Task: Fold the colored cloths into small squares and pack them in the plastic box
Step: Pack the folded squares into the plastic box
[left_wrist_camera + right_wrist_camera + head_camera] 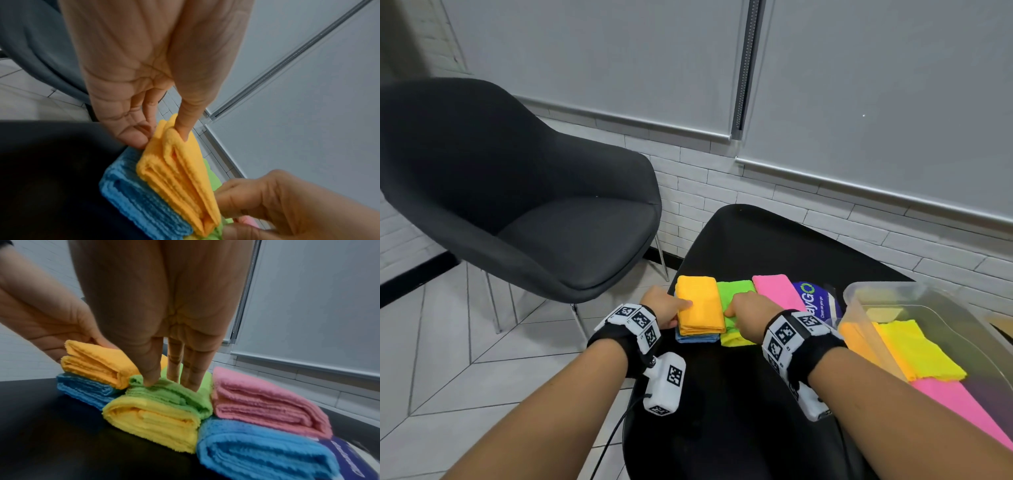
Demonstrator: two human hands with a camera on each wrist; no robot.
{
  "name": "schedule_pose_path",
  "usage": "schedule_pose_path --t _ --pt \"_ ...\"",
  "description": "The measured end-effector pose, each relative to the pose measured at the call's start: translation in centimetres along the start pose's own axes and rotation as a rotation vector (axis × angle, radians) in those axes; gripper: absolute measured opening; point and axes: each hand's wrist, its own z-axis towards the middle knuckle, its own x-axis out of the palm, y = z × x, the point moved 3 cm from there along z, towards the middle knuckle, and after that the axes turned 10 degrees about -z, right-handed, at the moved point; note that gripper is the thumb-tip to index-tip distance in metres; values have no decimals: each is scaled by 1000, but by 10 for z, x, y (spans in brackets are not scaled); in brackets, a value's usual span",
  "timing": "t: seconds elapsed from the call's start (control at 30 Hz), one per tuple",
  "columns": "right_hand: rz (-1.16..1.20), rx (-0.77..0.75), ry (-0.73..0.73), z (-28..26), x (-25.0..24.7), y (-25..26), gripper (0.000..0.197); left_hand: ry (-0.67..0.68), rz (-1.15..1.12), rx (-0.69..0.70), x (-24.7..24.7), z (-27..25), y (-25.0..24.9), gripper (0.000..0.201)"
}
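Observation:
Three stacks of folded cloths stand in a row on the black table (739, 394). My left hand (679, 313) pinches the orange cloth (702, 308), thumb on top and fingers under its left edge; it lies on a blue cloth (695, 338). My right hand (731, 313) pinches a raised fold of the green cloth (185, 400), which lies on a yellow cloth (156, 423). A pink cloth (263, 402) on another blue cloth (257, 451) is the right stack. The clear plastic box (887, 291) stands at the right; yellow, orange and pink cloths show through it.
A purple printed package (815, 301) lies between the pink stack and the box. A dark upholstered chair (534, 205) stands left of the table on the tiled floor. A white brick wall with grey blinds runs behind the table.

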Motion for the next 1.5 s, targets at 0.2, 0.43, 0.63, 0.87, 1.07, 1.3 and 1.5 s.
schedule_pose_path --t 0.2,0.43,0.63,0.87,1.07,1.3,1.5 --pt "125 22 -1 -2 3 -6 38 25 -163 -41 4 -4 2 14" --pt "127 19 83 -13 2 -1 46 23 -292 20 -6 -30 -12 27" --pt "333 -56 -99 -40 -46 -13 45 70 -313 151 -22 -73 -46 13" --pt "1134 -52 -268 -108 -121 -66 16 190 -260 341 23 -126 -93 11" --pt "1152 48 -367 -176 -116 -139 40 408 -252 448 125 -175 -116 20" --pt "1153 215 -341 -216 -58 -208 36 486 -107 412 211 -193 -102 19" --pt "1105 274 -174 -229 -12 -227 36 470 189 400 236 -189 -87 25"
